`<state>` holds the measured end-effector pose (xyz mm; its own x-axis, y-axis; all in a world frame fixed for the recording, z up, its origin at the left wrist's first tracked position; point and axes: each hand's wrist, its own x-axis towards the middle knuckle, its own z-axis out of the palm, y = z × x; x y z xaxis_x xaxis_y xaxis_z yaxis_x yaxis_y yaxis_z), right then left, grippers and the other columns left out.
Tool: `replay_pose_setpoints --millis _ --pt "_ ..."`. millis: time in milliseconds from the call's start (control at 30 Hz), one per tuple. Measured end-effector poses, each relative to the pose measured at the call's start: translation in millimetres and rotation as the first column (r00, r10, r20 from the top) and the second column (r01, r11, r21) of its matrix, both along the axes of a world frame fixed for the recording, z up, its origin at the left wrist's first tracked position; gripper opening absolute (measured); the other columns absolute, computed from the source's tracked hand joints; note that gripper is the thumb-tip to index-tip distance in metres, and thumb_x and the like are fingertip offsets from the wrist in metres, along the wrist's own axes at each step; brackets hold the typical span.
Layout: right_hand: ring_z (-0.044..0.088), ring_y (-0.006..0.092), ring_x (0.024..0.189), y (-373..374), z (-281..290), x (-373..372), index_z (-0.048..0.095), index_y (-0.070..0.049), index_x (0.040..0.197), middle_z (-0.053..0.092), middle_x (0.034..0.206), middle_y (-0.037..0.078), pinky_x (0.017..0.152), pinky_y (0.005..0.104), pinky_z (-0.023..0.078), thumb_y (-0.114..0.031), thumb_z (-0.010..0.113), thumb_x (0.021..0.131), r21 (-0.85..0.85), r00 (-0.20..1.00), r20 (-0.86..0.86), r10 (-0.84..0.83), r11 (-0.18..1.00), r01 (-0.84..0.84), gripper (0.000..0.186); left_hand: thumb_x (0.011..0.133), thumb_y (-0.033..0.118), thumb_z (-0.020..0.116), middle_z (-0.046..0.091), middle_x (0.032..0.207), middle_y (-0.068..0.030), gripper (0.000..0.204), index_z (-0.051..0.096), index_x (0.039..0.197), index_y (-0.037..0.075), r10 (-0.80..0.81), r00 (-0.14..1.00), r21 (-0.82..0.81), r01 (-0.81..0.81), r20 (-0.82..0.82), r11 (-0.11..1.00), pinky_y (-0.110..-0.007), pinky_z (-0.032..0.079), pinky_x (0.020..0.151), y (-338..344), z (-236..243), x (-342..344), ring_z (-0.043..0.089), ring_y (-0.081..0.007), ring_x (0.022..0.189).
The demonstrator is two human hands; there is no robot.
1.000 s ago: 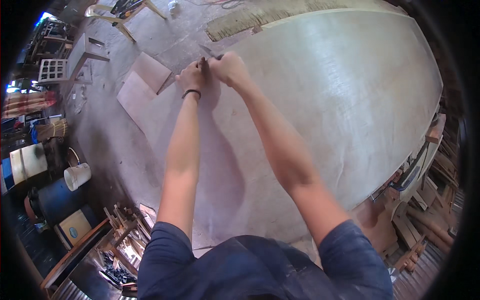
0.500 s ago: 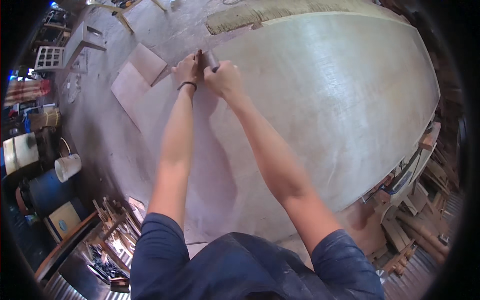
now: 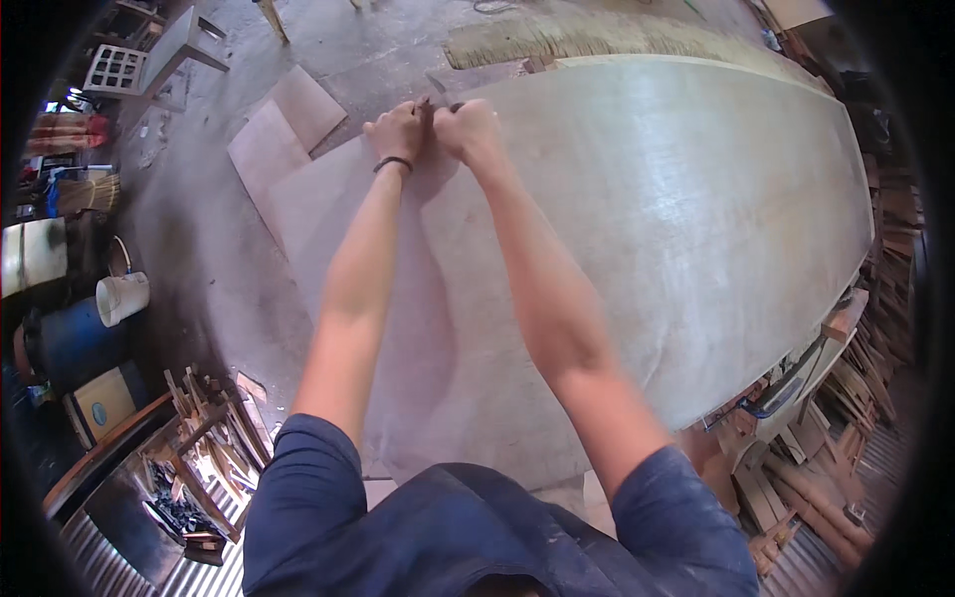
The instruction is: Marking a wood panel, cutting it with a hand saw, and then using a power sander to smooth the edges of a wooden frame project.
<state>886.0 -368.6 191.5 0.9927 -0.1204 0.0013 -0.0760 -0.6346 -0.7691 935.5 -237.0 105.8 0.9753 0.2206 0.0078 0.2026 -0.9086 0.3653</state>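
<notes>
A large pale wooden sheet (image 3: 617,229) with a rounded far end spreads out in front of me. Both arms reach forward over its left part, toward its far edge. My left hand (image 3: 400,134), with a dark band at the wrist, is closed at a small brown part. Close beside it, my right hand (image 3: 470,131) is curled in a fist around a thin grey-brown piece (image 3: 439,88) that sticks out past the fingers. Its kind is too blurred and covered to make out. My shadow falls across the sheet under the left arm.
Loose flat boards (image 3: 269,149) lie on the floor left of the sheet. A rough-edged panel (image 3: 597,42) lies beyond it. A white bucket (image 3: 122,297), blue drum (image 3: 72,343) and wood scraps (image 3: 214,428) stand at left; more offcuts (image 3: 816,438) are piled at right.
The view has shifted, so the surroundings sit a little differently. Both hands remain close together at the sheet's far left part; the thin piece now shows less and at another angle between them.
</notes>
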Motion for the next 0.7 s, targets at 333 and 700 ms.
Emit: replay_pose_setpoints --millis 333,700 --pt "0.058 0.0372 0.053 -57 50 -179 0.059 0.000 0.072 0.055 0.059 0.020 0.052 0.0463 0.046 -0.009 0.056 0.076 0.040 0.947 0.190 0.258 0.962 -0.270 0.010 0.094 0.057 0.036 0.071 0.092 -0.0106 0.051 0.073 0.098 0.022 0.049 0.997 0.007 -0.049 0.067 0.999 -0.046 0.036 0.087 13 10 -6 0.066 -0.0304 0.094" --pt "0.055 0.0350 0.053 -60 111 -253 0.056 -0.001 0.071 0.053 0.059 0.017 0.047 0.0436 0.041 -0.003 0.057 0.073 0.227 0.983 -0.056 0.174 0.961 -0.157 0.003 0.095 0.054 0.036 0.071 0.092 -0.0110 0.048 0.072 0.097 0.022 0.113 0.993 0.005 -0.113 -0.037 0.994 -0.045 0.036 0.088 43 -4 -4 0.066 -0.0294 0.094"
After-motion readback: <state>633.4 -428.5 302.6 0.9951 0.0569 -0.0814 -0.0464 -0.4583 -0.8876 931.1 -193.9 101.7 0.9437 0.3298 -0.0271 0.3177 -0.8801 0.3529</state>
